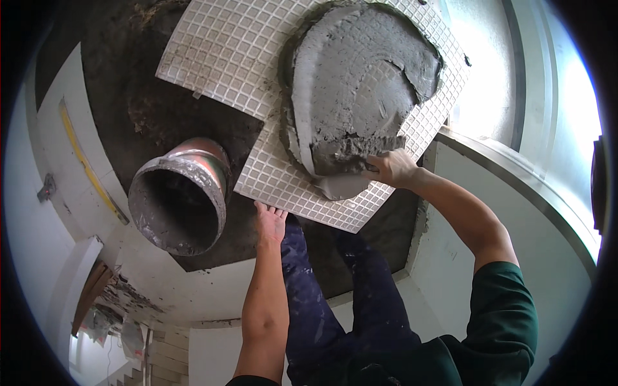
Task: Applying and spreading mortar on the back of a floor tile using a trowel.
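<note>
We find the right hand (394, 168) closed around a trowel (351, 151) in grey mortar (347, 83); the left hand (270, 224), fairly open, touches the tile (235, 48) at its edge.

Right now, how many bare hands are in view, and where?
2. The left hand is at the near edge of the pale, gridded tile; the right hand holds a mortar-caked flat tool over grey mortar. No others show.

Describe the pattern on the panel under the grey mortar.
The panel has a pale grid of small squares, best seen in the head view.
</note>
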Motion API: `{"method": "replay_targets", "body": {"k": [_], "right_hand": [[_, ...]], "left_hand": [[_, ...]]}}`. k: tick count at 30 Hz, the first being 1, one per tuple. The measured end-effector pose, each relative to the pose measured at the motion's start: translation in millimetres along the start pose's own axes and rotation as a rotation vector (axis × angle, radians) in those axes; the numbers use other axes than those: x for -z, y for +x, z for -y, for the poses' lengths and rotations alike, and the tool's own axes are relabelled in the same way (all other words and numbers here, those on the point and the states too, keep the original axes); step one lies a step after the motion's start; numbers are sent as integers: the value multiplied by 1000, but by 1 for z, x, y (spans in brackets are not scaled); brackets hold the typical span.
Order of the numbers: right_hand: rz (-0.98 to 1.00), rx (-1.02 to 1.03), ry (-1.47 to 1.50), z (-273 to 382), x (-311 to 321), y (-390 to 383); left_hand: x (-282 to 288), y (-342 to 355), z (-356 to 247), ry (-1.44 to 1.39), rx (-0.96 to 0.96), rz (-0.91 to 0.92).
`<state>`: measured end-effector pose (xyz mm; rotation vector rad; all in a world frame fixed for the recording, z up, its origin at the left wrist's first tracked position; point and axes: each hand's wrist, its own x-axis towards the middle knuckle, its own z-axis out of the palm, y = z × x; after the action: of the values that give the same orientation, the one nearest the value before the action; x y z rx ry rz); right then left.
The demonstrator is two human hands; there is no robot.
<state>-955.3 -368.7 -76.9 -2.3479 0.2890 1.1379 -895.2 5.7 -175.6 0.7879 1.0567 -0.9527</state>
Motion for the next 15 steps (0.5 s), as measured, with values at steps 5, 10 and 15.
{"method": "replay_targets", "body": {"k": [5,10,15], "right_hand": [[-595,277,-404,1,28,54],[-702,-196,-143,26,154,145],[-883,-532,173,-18,178,145]], "left_hand": [[11,9,-1,81,-7,-32],[6,9,-1,173,73,-76],[19,1,-15,209,73,-86]]}}
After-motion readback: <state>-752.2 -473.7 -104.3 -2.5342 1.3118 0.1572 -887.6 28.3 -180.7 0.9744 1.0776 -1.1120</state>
